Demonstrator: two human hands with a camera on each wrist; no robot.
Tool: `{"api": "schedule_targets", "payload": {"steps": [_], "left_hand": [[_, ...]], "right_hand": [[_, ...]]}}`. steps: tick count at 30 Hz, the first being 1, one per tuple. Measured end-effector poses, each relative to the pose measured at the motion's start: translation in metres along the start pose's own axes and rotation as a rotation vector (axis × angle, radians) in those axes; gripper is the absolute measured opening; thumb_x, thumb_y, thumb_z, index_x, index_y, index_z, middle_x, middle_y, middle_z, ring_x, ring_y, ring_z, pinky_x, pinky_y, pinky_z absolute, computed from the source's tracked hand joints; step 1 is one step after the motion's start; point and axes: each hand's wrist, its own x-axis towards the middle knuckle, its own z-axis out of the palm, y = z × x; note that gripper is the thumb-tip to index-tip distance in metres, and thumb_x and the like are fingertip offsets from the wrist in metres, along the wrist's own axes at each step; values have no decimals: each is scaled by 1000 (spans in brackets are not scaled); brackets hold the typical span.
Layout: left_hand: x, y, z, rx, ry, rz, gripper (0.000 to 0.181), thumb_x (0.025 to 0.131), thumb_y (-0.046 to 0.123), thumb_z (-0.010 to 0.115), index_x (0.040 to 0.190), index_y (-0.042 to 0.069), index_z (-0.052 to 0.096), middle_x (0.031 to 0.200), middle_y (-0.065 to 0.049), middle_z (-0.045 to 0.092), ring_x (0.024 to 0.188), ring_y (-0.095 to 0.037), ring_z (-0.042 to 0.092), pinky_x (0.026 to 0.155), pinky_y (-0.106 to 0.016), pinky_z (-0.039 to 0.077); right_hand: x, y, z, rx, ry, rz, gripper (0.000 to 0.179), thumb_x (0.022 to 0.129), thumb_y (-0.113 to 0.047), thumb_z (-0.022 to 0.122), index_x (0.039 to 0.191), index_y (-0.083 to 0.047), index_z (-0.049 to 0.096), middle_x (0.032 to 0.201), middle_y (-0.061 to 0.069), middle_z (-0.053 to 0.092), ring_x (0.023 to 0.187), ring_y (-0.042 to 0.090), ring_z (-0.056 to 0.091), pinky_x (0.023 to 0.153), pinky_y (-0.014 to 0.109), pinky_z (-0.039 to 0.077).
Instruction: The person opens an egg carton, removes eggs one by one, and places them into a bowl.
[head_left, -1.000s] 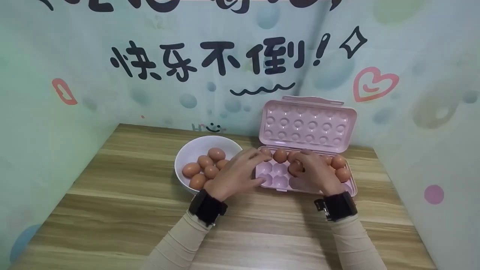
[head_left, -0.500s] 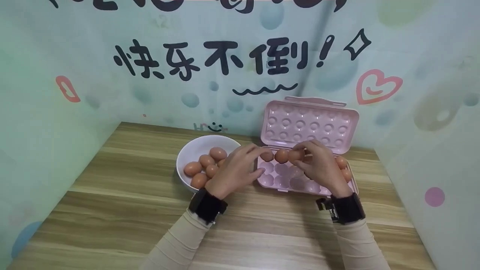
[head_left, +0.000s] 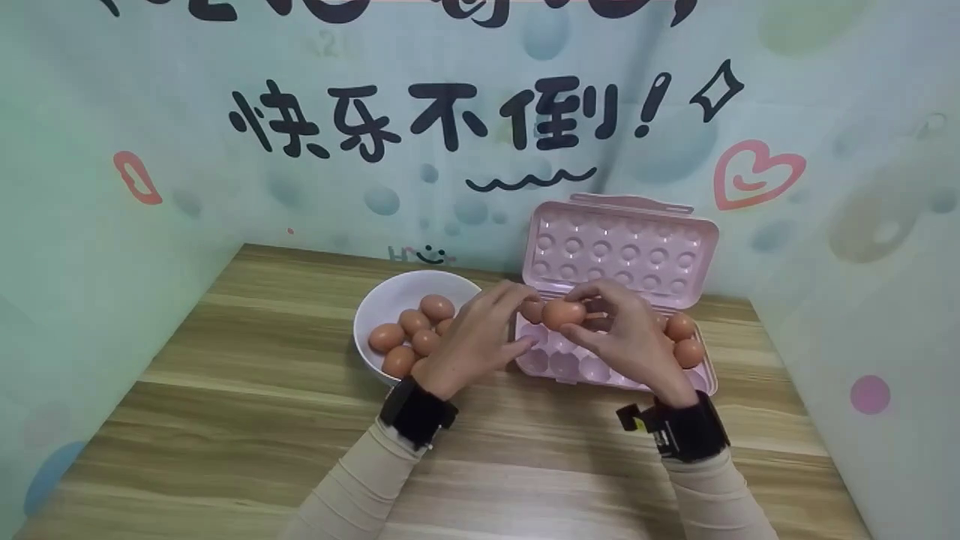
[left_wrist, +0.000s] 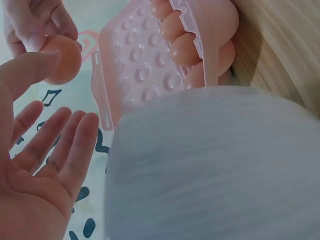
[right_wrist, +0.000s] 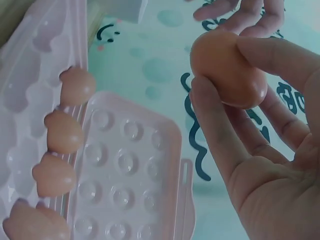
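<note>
A brown egg [head_left: 564, 315] is pinched between the thumb and fingers of my right hand [head_left: 628, 334], raised over the egg carton. In the right wrist view the held egg [right_wrist: 225, 67] is up off the tray. My left hand [head_left: 472, 341] hovers between bowl and carton with spread fingers. From the left wrist view, the left thumb [left_wrist: 30, 70] overlaps the egg; whether it touches cannot be told. The pink egg carton [head_left: 621, 251] stands with its lid up. Several eggs sit along its back row and right end; my right hand hides some cups.
A white bowl [head_left: 390, 289] with several brown eggs [head_left: 386, 337] stands left of the carton, partly behind my left hand. Both rest on a wood-grain table [head_left: 247, 420]. A printed backdrop [head_left: 300, 210] rises close behind the lid.
My right hand was low over the tray at an egg; it has risen and carried the egg left, closer to my left hand. The left hand has hardly moved.
</note>
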Motion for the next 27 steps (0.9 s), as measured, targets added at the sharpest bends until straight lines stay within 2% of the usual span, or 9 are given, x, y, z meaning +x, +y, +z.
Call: {"api": "schedule_targets", "payload": {"steps": [4,9,14,20,27], "left_hand": [[0,1,0,-34,8,53,54,91,22,85,138,10,61,128,-6,65,116,-21,63,102,-34,54],[0,5,1,-64,15,94,49,90,18,86,132,10,63,128,-6,64,109,-18,64,95,-27,56],[0,8,1,-66,22,110,48,90,17,86,132,9,64,130,-6,65,109,-18,64,96,-26,57],[1,6,-3,-42,9,98,45,92,22,84,131,10,65,128,-6,66,108,-18,66,96,-28,58],[-1,-5,-18,-43,31,25,40,93,24,84,128,14,67,124,-2,67,110,-17,65,99,-30,54]], "right_hand": [[-1,-4,6,81,-18,36,37,86,-1,86,118,-4,68,119,10,69,109,28,74,92,31,61],[-1,-8,13,87,-34,64,36,87,-6,87,116,-5,66,118,9,68,111,27,73,95,34,60],[-3,-12,17,101,-51,67,36,88,-6,86,117,-8,66,118,7,69,111,24,73,95,42,61],[-3,-12,16,113,-62,71,34,90,-8,85,118,-7,66,119,8,69,111,24,74,96,42,61],[0,-12,10,55,-54,36,25,93,-4,80,116,-10,69,114,3,73,108,20,72,95,36,60]]}}
